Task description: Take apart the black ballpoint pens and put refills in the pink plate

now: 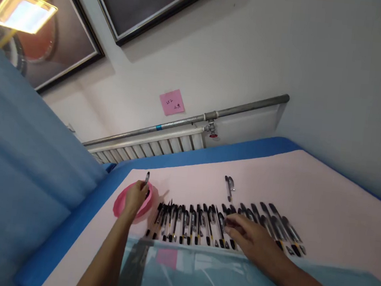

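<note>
Over the pink bowl [117,204] at the left, my left hand [134,197] is closed in a pinch on a pen [147,177], whose dark end sticks up above the fingers. My right hand [247,233] reaches across a long row of black-capped pens [190,224]. Its fingers are curled together at the pens, and what lies between them is hidden. Most pens in the row lie side by side, slightly slanted. Apart from them, beyond the row, lies one more pen [228,189] with a small piece beside it.
The pens lie on a pale pink sheet [323,192] over a blue surface [189,157]. A shiny light-blue cover [218,276] spans the near edge. A blue curtain [23,163] hangs at the left. Behind are a radiator [156,146], a pipe [248,107] and a pink note [172,102].
</note>
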The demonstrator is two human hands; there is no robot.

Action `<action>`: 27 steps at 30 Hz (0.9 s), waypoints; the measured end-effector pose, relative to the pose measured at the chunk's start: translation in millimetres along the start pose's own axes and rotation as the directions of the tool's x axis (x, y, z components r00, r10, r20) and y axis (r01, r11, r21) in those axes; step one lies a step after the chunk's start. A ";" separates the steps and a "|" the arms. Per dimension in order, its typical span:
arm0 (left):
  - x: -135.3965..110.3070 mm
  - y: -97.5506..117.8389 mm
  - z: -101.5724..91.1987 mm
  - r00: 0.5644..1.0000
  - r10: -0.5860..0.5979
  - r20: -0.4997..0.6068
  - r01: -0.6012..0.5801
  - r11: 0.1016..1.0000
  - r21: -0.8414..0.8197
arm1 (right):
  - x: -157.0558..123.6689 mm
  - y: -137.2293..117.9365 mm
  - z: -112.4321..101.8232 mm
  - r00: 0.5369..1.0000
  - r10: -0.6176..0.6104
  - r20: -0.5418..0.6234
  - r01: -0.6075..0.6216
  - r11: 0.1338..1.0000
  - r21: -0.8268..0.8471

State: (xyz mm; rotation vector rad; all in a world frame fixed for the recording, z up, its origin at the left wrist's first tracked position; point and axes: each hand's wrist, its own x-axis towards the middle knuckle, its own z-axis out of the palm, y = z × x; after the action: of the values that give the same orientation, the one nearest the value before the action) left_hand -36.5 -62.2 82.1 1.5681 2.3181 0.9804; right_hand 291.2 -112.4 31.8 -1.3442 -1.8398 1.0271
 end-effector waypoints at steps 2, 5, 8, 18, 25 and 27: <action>9.6 -16.9 -4.4 0.999 -0.031 -0.013 0.033 0.990 0.136 | 0.3 1.1 2.0 1.000 -0.026 0.012 0.026 0.999 -0.032; 13.3 -34.2 3.0 0.998 -0.063 -0.004 0.062 0.957 0.283 | 1.6 4.4 2.8 0.999 -0.030 0.033 0.032 0.997 -0.067; 11.6 -41.7 11.8 0.998 -0.064 0.011 0.055 0.923 0.382 | 2.7 7.2 1.5 0.999 -0.029 0.023 0.030 0.996 -0.080; -10.0 59.5 66.4 0.939 0.278 0.204 -0.328 0.903 0.279 | -5.7 1.4 1.2 0.981 -0.185 0.058 0.194 0.952 -0.235; -37.0 149.1 154.6 0.843 0.307 0.442 -0.413 0.896 0.165 | -10.1 -0.8 -7.3 0.982 -0.180 0.060 0.190 0.931 -0.311; -36.0 158.5 172.9 0.840 0.274 0.469 -0.398 0.898 0.188 | -10.0 1.6 -8.8 0.983 -0.179 0.041 0.182 0.921 -0.344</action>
State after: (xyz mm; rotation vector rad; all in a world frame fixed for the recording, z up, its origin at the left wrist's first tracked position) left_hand 183.5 15.0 37.8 2.1074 1.9608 0.2983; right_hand 302.2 -119.8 34.3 -1.3317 -2.1801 0.6324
